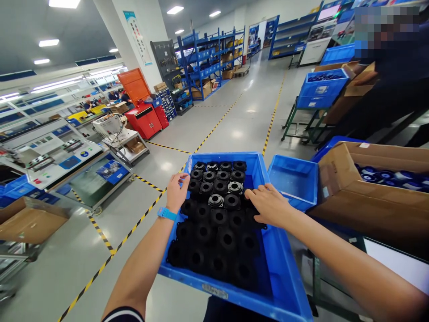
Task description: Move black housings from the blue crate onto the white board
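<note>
In front of me is a blue plastic crate (291,273) with rows of black round parts (219,217), each with a hole in its middle. A few parts near the far middle, such as the silvery-ringed part (215,200), look shinier. My left hand (177,190), a blue band on its wrist, is closed at the crate's left rim with its fingers curled over the edge. Inside the right side, my right hand (268,205) has its fingers bent around a black part (256,217) at a row's end. The fingers cover much of that part.
A smaller blue bin (293,179) stands beyond the crate's right side, beside a cardboard box (338,179) of blue-and-silver parts. A person (395,76) stands at the upper right near stacked blue bins (321,89). Wheeled benches (80,167) and a red cabinet (147,120) are left.
</note>
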Demonstrator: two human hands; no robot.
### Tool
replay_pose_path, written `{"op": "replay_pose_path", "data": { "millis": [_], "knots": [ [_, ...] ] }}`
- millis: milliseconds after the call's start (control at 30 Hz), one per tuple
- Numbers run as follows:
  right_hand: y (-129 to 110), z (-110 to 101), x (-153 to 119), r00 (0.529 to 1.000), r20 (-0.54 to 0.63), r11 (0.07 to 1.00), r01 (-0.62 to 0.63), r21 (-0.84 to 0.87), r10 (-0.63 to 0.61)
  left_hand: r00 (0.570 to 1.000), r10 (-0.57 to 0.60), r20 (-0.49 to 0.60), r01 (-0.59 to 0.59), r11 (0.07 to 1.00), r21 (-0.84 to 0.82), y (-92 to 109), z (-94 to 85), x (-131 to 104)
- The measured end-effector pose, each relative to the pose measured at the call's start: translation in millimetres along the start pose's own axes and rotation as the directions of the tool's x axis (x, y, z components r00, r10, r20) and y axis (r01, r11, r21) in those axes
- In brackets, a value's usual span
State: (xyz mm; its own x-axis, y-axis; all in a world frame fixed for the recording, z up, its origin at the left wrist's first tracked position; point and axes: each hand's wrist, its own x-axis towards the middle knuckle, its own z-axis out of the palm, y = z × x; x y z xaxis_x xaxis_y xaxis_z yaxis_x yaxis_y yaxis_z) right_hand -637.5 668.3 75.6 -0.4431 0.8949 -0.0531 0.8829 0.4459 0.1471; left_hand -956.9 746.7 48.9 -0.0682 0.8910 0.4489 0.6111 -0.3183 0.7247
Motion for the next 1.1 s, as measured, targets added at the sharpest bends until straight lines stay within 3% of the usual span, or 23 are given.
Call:
{"op": "replay_pose_path", "data": {
  "millis": [233, 433, 633, 767, 900, 1000, 1100],
  "knots": [
    [-1, 2, 17, 0.994, 0.103, 0.997, -0.03, -0.071, 0.037, 0.997, -0.058, -0.05, 0.056, 0.997, -0.047, -5, 0.3, 2],
    [0, -15, 23, 0.985, 0.171, 0.992, -0.013, -0.124, 0.034, 0.999, -0.033, -0.035, 0.032, 0.999, -0.018, -5, 1.2, 1],
    [-8, -40, 26, 0.995, 0.084, 0.979, -0.044, -0.197, 0.062, 0.999, -0.03, -0.024, 0.03, 1.0, -0.008, -2, 1.5, 1],
    [-2, -63, 24, 0.998, 0.04, 0.976, -0.041, -0.214, 0.05, 1.0, -0.008, -0.018, 0.009, 1.0, 0.018, -2, 2.2, 1],
    [19, -90, 10, 0.996, -0.023, 0.992, -0.092, -0.085, 0.091, 1.0, 0.008, -0.021, -0.007, 0.999, 0.044, -1, 0.3, 1],
    [33, -108, -6, 0.988, -0.125, 0.995, -0.087, 0.057, 0.094, 0.999, 0.023, -0.039, -0.023, 1.0, 0.019, 11, -0.8, -1],
    [34, -125, -18, 0.981, -0.189, 0.982, -0.005, 0.191, 0.042, 0.998, -0.022, 0.062, 0.034, 0.979, -0.201, 41, 2.3, -8]
  ]
}}
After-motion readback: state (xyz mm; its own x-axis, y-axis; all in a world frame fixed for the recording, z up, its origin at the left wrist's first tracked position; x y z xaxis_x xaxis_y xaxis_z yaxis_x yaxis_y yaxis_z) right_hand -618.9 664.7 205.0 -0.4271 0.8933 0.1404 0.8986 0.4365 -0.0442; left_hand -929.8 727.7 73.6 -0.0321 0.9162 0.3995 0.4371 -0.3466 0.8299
